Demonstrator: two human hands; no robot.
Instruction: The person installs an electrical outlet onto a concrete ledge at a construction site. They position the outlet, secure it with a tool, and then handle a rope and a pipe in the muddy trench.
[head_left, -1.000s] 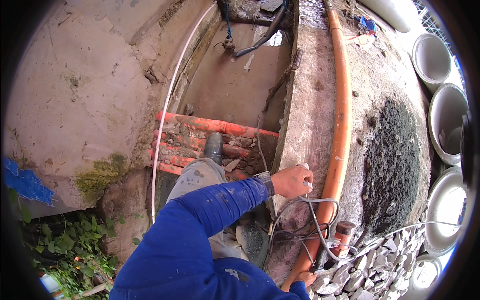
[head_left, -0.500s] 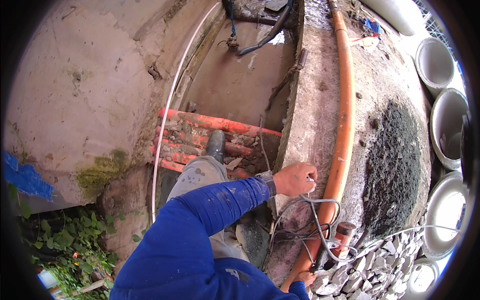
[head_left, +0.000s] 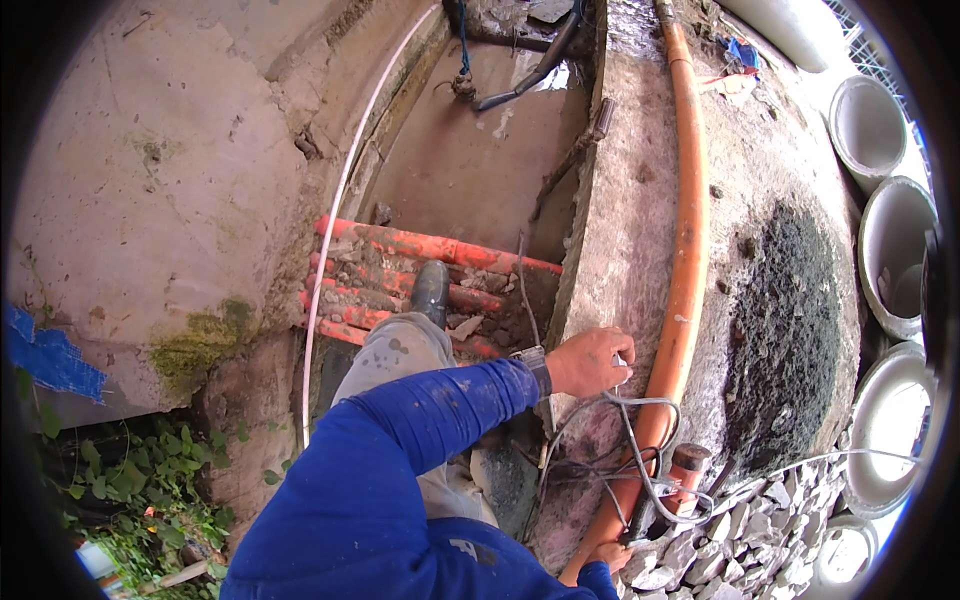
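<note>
Over the concrete ledge point(head_left: 625, 250), my left hand point(head_left: 590, 362) is closed in a pinch, a wristwatch point(head_left: 535, 370) on its wrist. A small pale piece point(head_left: 623, 385) shows under its fingertips, right by a looped grey cable point(head_left: 632, 430); whether the two are joined I cannot tell. The cable crosses a long orange pipe point(head_left: 690, 220). Lower down, my right hand point(head_left: 608, 556) lies at the pipe with its fingers curled, beside a dark object point(head_left: 640, 520). What it grips is hidden. Between the hands stands a short orange cylinder point(head_left: 688, 468) with a brown top.
My boot point(head_left: 431, 290) stands among muddy orange pipes point(head_left: 450, 250) bridging a trench of brown water point(head_left: 480, 160). A thin white pipe point(head_left: 345, 190) runs along its left side. To the right are dark wet mix point(head_left: 785, 340), broken stones point(head_left: 735, 545) and concrete pipes point(head_left: 895, 255).
</note>
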